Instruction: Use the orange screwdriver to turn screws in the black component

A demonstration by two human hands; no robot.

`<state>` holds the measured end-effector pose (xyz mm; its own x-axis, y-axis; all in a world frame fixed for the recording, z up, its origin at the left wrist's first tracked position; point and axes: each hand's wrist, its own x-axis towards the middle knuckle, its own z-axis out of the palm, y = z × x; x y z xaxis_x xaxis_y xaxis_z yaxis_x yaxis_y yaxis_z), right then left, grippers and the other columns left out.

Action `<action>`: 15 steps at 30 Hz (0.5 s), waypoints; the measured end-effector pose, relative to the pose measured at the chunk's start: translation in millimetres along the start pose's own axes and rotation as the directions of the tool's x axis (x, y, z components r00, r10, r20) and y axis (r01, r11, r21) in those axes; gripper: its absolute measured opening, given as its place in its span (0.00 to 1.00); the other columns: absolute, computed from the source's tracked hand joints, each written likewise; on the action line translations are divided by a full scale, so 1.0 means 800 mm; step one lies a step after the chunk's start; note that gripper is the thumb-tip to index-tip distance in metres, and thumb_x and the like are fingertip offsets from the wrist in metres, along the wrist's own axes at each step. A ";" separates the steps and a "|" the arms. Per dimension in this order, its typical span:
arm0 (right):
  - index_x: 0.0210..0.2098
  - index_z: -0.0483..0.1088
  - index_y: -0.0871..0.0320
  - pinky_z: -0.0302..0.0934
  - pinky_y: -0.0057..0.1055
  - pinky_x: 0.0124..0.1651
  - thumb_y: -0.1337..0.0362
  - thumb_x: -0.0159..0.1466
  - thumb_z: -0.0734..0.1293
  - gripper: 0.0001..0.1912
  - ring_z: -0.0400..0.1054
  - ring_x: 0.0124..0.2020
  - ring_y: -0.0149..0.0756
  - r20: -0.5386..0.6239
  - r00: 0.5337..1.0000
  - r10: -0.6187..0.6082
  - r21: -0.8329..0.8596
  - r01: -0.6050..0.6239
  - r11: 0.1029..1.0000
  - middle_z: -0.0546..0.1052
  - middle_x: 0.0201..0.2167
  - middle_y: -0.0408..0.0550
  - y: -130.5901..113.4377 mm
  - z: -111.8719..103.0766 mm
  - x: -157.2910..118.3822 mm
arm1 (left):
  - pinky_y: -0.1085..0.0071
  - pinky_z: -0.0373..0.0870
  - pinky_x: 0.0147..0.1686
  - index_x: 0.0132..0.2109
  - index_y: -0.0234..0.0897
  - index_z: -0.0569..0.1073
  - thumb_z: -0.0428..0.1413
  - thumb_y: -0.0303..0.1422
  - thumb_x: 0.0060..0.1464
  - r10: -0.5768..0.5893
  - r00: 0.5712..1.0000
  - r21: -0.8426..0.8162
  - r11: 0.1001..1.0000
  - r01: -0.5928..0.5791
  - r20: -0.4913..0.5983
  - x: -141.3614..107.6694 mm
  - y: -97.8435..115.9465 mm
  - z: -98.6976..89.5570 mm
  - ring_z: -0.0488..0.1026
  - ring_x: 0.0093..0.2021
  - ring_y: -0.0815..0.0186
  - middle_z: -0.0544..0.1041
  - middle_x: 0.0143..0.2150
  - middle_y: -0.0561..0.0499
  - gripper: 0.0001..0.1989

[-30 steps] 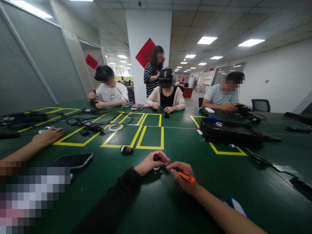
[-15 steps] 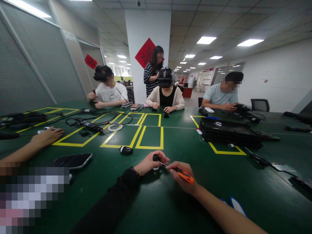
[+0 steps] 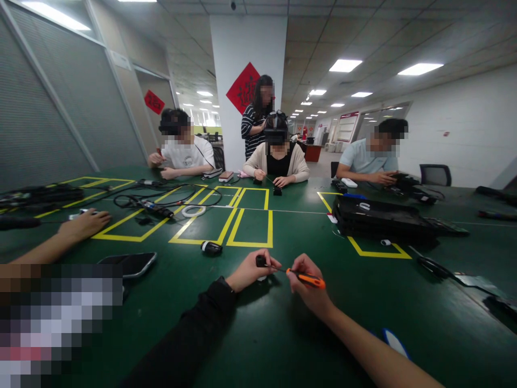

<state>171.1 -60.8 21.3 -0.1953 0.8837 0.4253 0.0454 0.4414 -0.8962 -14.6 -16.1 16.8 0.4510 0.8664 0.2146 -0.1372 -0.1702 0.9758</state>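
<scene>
In the middle of the head view my left hand (image 3: 251, 269), below a black sleeve, is closed around a small black part (image 3: 260, 261). A bit of something white shows beneath its fingers. My right hand (image 3: 310, 288) grips an orange-and-black screwdriver (image 3: 310, 278) by the handle. The screwdriver's thin shaft points left and reaches the fingers of my left hand beside the black part. Whether the tip touches the part I cannot tell. A black object with a white band (image 3: 211, 248) lies on the table just beyond my left hand.
The green table (image 3: 258, 334) carries yellow tape outlines. A phone (image 3: 139, 264) and a neighbour's hand (image 3: 84, 226) are at left, near black cables (image 3: 157, 207) and a white ring (image 3: 193, 211). Black equipment (image 3: 379, 221) is stacked at right. Several people sit or stand across the table.
My right hand has raised the screwdriver handle slightly, so the tool lies flatter. My left hand still holds the black part. The whole view has shifted a little.
</scene>
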 end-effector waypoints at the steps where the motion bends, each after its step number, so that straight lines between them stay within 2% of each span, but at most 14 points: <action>1: 0.30 0.58 0.56 0.54 0.22 0.19 0.63 0.58 0.64 0.08 0.58 0.15 0.24 -0.012 0.999 0.039 0.051 -0.038 0.998 0.63 0.18 0.35 0.003 -0.001 0.001 | 0.66 0.67 0.39 0.28 0.33 0.63 0.59 0.27 0.42 0.011 1.000 0.016 1.000 -0.011 -0.006 0.000 0.001 0.000 0.73 0.36 0.64 0.77 0.35 0.45 0.10; 6: 0.28 0.60 0.57 0.49 0.20 0.16 0.63 0.55 0.67 0.10 0.54 0.12 0.22 -0.033 0.993 0.111 0.124 -0.106 0.986 0.62 0.14 0.33 0.004 -0.010 0.011 | 0.67 0.66 0.39 0.30 0.33 0.63 0.60 0.29 0.42 0.031 0.998 0.044 0.999 -0.029 -0.054 0.004 -0.001 -0.001 0.73 0.36 0.64 0.76 0.35 0.45 0.11; 9: 0.30 0.64 0.58 0.55 0.23 0.21 0.63 0.54 0.68 0.09 0.60 0.17 0.24 0.016 0.990 0.138 0.153 -0.138 0.978 0.67 0.19 0.38 0.003 -0.015 0.016 | 0.68 0.66 0.38 0.31 0.33 0.65 0.61 0.31 0.41 0.046 0.990 0.117 0.993 -0.030 -0.131 0.006 -0.005 -0.003 0.72 0.35 0.65 0.76 0.34 0.46 0.13; 13: 0.37 0.68 0.60 0.62 0.30 0.29 0.57 0.61 0.59 0.13 0.66 0.24 0.30 0.121 0.978 0.169 0.268 -0.196 0.943 0.73 0.26 0.46 0.005 -0.019 0.020 | 0.71 0.65 0.34 0.30 0.33 0.66 0.62 0.34 0.39 0.086 0.970 0.264 0.964 -0.024 -0.226 0.007 -0.008 -0.007 0.71 0.31 0.67 0.75 0.30 0.49 0.14; 15: 0.39 0.68 0.59 0.62 0.30 0.30 0.58 0.61 0.59 0.13 0.67 0.25 0.31 0.141 0.976 0.167 0.257 -0.198 0.946 0.74 0.28 0.47 0.006 -0.021 0.020 | 0.72 0.64 0.32 0.30 0.33 0.67 0.62 0.35 0.39 0.095 0.963 0.299 0.954 -0.016 -0.252 0.005 -0.008 -0.010 0.70 0.30 0.69 0.74 0.29 0.51 0.14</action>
<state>184.5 -41.6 26.0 -0.3207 0.9141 0.2481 -0.1704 0.2020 -0.9644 -18.6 -7.7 11.2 0.1991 0.9365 0.2887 0.1256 -0.3165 0.9402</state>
